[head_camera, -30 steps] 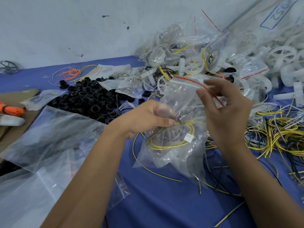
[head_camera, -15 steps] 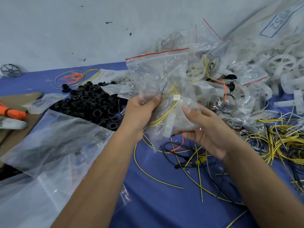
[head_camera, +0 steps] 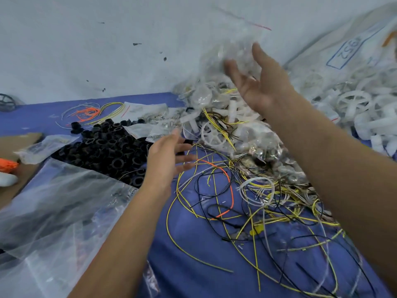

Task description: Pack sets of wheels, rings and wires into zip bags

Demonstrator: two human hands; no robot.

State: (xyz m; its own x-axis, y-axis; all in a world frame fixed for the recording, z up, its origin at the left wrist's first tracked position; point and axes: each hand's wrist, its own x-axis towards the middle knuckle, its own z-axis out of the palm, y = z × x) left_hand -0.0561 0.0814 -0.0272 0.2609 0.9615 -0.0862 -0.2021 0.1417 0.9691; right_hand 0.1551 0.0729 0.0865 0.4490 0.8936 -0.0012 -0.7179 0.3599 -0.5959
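Above the heap of filled bags [head_camera: 217, 117], the zip bag [head_camera: 234, 48] is airborne and blurred, just off the right hand [head_camera: 262, 87]. We judge it light, soft and slippery; grip it below the red seal strip [head_camera: 247, 20]. Its long axis tilts, seal uppermost, pointing up and right. Both hands hold nothing: the right fingers [head_camera: 261, 58] are spread, and the left hand [head_camera: 167, 155] lies relaxed above the surface [head_camera: 193, 244].

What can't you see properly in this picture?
- Zip bag, head view: smeared by motion; its contents are unreadable.
- Right hand: blurred fingertips, so contact with the bag is unclear.
- Sack label: partly legible, text cut short.
- Dark wheel: cropped by the left edge.
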